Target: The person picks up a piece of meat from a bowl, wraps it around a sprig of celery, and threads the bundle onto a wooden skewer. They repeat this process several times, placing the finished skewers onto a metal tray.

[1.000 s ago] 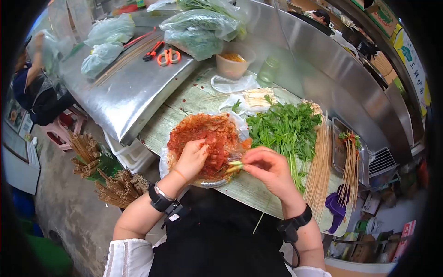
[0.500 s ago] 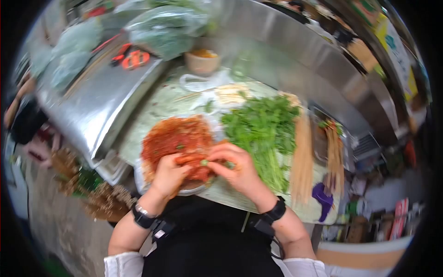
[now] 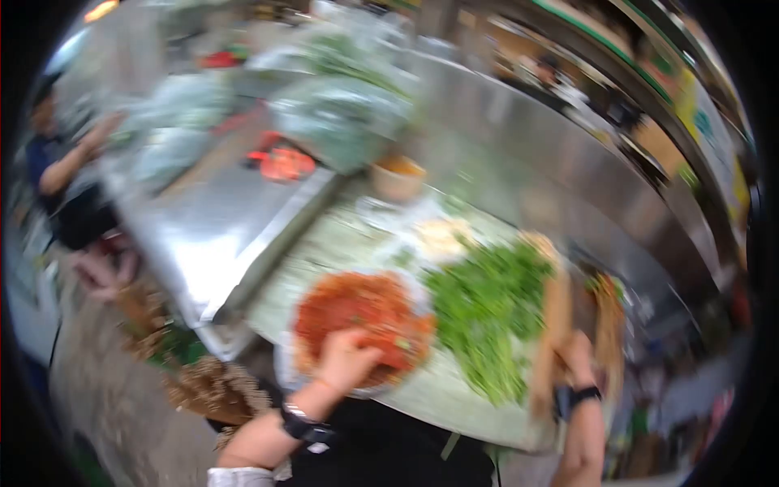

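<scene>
A round bowl (image 3: 286, 357) heaped with red, sauce-coated food (image 3: 349, 304) sits near the front of the green table. Over its front part is my left hand (image 3: 350, 357), fingers closed around a piece of the red food with a bit of green at its tip. My right hand (image 3: 578, 357) is at the right, beside the long thin wooden sticks (image 3: 553, 325); blur hides whether its fingers grip any. Between the hands lies a pile of leafy green stalks (image 3: 491, 304).
A steel table (image 3: 219, 235) on the left bears red-handled tools (image 3: 284, 162) and plastic bags (image 3: 345, 118). A small tub (image 3: 398, 178) stands at the back. Filled skewers (image 3: 608, 325) lie far right. Another person (image 3: 69, 178) is at far left.
My right hand has left the bowl and moved right to the wooden sticks. My left hand stays over the bowl with the red food. The view has shifted and is blurred.
</scene>
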`<control>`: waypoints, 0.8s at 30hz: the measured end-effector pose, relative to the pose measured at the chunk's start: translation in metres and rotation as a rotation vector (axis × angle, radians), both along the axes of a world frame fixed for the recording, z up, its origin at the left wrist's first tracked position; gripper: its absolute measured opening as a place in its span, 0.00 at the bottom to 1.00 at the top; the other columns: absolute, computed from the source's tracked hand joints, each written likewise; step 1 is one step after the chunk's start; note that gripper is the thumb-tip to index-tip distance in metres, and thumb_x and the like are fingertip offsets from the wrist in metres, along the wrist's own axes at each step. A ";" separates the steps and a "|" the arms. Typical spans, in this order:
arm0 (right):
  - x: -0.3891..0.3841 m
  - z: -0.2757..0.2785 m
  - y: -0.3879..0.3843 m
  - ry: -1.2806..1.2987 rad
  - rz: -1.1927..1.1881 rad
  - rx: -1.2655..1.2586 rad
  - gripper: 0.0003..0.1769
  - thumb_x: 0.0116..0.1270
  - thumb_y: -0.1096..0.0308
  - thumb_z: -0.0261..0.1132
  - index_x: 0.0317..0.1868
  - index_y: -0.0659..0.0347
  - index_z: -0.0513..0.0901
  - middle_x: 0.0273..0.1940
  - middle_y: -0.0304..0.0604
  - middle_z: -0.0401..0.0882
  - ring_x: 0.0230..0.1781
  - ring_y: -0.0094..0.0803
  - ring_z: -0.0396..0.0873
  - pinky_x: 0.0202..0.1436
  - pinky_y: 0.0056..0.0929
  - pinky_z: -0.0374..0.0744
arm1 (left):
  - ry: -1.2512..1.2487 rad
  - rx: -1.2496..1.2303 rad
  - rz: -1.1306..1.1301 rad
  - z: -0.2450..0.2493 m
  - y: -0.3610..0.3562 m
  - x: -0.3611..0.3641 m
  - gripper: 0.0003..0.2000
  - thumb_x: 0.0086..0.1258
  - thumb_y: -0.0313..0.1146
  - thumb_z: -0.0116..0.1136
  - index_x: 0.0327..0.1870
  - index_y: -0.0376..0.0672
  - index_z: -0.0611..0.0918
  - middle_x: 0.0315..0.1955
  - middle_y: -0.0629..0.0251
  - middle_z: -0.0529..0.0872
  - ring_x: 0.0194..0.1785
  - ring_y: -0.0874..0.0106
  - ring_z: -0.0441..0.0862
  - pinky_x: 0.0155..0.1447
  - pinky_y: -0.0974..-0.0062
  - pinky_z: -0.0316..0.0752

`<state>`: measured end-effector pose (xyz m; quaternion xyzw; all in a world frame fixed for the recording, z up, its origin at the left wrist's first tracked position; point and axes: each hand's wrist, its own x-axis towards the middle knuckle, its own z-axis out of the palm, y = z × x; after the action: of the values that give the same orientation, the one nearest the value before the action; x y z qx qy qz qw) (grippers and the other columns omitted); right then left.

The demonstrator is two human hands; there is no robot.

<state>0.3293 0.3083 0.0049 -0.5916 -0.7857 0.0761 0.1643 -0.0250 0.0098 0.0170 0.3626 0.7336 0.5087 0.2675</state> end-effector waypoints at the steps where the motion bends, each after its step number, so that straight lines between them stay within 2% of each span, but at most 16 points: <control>1: 0.003 -0.005 0.014 -0.027 -0.036 -0.141 0.13 0.42 0.64 0.70 0.14 0.64 0.77 0.16 0.52 0.77 0.17 0.41 0.79 0.23 0.34 0.78 | -0.075 0.102 0.012 -0.010 0.003 0.000 0.11 0.54 0.29 0.59 0.38 0.36 0.82 0.31 0.58 0.85 0.36 0.74 0.82 0.43 0.74 0.76; 2: 0.012 -0.018 0.025 -0.010 -0.009 -0.045 0.13 0.41 0.68 0.68 0.08 0.64 0.75 0.11 0.48 0.74 0.11 0.37 0.76 0.18 0.32 0.76 | -0.080 0.105 0.006 0.002 0.002 0.000 0.11 0.56 0.27 0.58 0.40 0.36 0.82 0.33 0.59 0.85 0.38 0.77 0.80 0.45 0.75 0.75; 3: 0.051 -0.064 0.071 -0.060 0.022 -0.132 0.11 0.44 0.74 0.65 0.10 0.66 0.76 0.10 0.46 0.72 0.08 0.34 0.73 0.12 0.31 0.72 | -0.211 0.204 0.001 -0.008 0.004 0.000 0.11 0.56 0.25 0.58 0.40 0.35 0.81 0.34 0.60 0.85 0.38 0.78 0.80 0.45 0.76 0.75; 4: 0.023 -0.020 0.035 0.176 -0.078 -0.395 0.12 0.47 0.79 0.62 0.09 0.67 0.74 0.09 0.46 0.70 0.07 0.33 0.70 0.09 0.29 0.66 | -0.352 0.308 -0.034 -0.023 0.005 0.001 0.10 0.57 0.24 0.57 0.41 0.34 0.81 0.35 0.60 0.85 0.38 0.79 0.79 0.45 0.77 0.75; 5: 0.015 -0.006 0.026 0.266 -0.068 -0.419 0.14 0.50 0.82 0.61 0.10 0.70 0.71 0.08 0.48 0.69 0.06 0.32 0.69 0.08 0.28 0.63 | -0.308 0.299 -0.042 -0.026 0.007 0.000 0.11 0.57 0.23 0.57 0.41 0.34 0.81 0.35 0.60 0.85 0.38 0.79 0.79 0.45 0.77 0.74; 8: 0.002 0.011 0.016 0.371 -0.193 -0.479 0.14 0.55 0.83 0.58 0.13 0.68 0.69 0.09 0.46 0.66 0.07 0.31 0.68 0.10 0.27 0.66 | -0.288 0.270 -0.042 -0.029 0.007 -0.002 0.11 0.57 0.22 0.57 0.41 0.33 0.80 0.34 0.61 0.85 0.38 0.79 0.78 0.45 0.77 0.74; 12: -0.002 0.023 0.011 0.249 -0.158 -0.392 0.15 0.57 0.82 0.58 0.14 0.65 0.69 0.09 0.44 0.66 0.08 0.29 0.69 0.11 0.27 0.68 | -0.307 0.256 -0.064 -0.029 0.006 -0.003 0.11 0.57 0.23 0.58 0.41 0.33 0.80 0.34 0.60 0.85 0.37 0.79 0.77 0.44 0.77 0.73; 14: -0.006 0.041 0.003 0.391 -0.092 -0.412 0.17 0.61 0.78 0.57 0.14 0.64 0.69 0.10 0.43 0.66 0.09 0.28 0.70 0.12 0.28 0.70 | -0.348 0.240 -0.110 -0.029 0.005 -0.002 0.11 0.57 0.22 0.57 0.41 0.33 0.81 0.33 0.61 0.85 0.36 0.79 0.77 0.44 0.77 0.73; 15: -0.004 0.050 0.002 0.470 -0.065 -0.476 0.13 0.63 0.75 0.57 0.19 0.63 0.72 0.12 0.44 0.70 0.10 0.28 0.71 0.13 0.27 0.73 | -0.347 0.239 -0.108 -0.030 0.005 -0.002 0.11 0.57 0.22 0.57 0.41 0.33 0.81 0.33 0.61 0.85 0.36 0.79 0.77 0.44 0.77 0.73; 16: -0.009 0.062 -0.007 0.471 -0.066 -0.478 0.13 0.63 0.75 0.57 0.19 0.63 0.72 0.12 0.44 0.70 0.10 0.28 0.71 0.13 0.27 0.73 | -0.332 0.234 -0.105 -0.033 0.005 -0.003 0.11 0.57 0.22 0.57 0.42 0.33 0.81 0.34 0.63 0.85 0.36 0.79 0.76 0.43 0.78 0.73; 18: -0.024 0.081 -0.034 0.882 -0.040 -0.526 0.05 0.63 0.71 0.58 0.29 0.60 0.75 0.14 0.37 0.72 0.12 0.21 0.72 0.14 0.18 0.72 | -0.318 0.227 -0.105 -0.027 0.002 -0.001 0.11 0.57 0.21 0.56 0.42 0.34 0.81 0.34 0.64 0.85 0.36 0.80 0.76 0.43 0.79 0.73; 19: -0.030 0.086 -0.044 0.986 0.016 -0.551 0.04 0.65 0.70 0.58 0.32 0.59 0.74 0.18 0.35 0.74 0.16 0.19 0.73 0.17 0.14 0.73 | -0.391 0.206 -0.044 -0.012 0.000 0.000 0.11 0.58 0.21 0.56 0.43 0.33 0.80 0.34 0.65 0.84 0.36 0.80 0.76 0.43 0.80 0.72; 20: -0.045 0.091 -0.061 0.987 0.021 -0.553 0.04 0.65 0.70 0.58 0.32 0.59 0.74 0.18 0.35 0.74 0.16 0.19 0.73 0.17 0.14 0.73 | -0.463 0.186 0.021 -0.004 -0.003 0.002 0.11 0.58 0.20 0.55 0.43 0.33 0.80 0.35 0.66 0.84 0.37 0.80 0.76 0.42 0.81 0.72; 21: -0.064 0.095 -0.083 1.097 0.068 -0.484 0.04 0.65 0.70 0.58 0.33 0.59 0.74 0.21 0.35 0.75 0.18 0.18 0.74 0.19 0.13 0.73 | -0.511 0.215 0.046 -0.006 -0.002 0.002 0.13 0.60 0.18 0.52 0.46 0.32 0.79 0.39 0.65 0.83 0.40 0.79 0.77 0.45 0.82 0.73; 22: -0.077 0.095 -0.101 1.206 0.113 -0.414 0.04 0.66 0.69 0.58 0.34 0.59 0.74 0.23 0.34 0.76 0.21 0.17 0.75 0.20 0.12 0.74 | -0.505 0.214 0.050 -0.009 0.001 0.002 0.13 0.60 0.18 0.52 0.46 0.32 0.79 0.39 0.65 0.83 0.40 0.79 0.77 0.45 0.82 0.73; 24: -0.109 0.087 -0.133 1.238 0.256 -0.392 0.04 0.66 0.69 0.58 0.36 0.59 0.74 0.27 0.36 0.77 0.24 0.17 0.76 0.25 0.12 0.75 | -0.805 0.588 0.115 -0.011 0.007 0.005 0.13 0.61 0.16 0.47 0.47 0.31 0.78 0.43 0.61 0.81 0.44 0.75 0.78 0.48 0.80 0.75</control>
<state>0.2201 0.1752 0.0918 -0.3595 -0.5818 0.5626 0.4645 -0.0203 0.0171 0.0063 0.1566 0.4167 0.8073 0.3874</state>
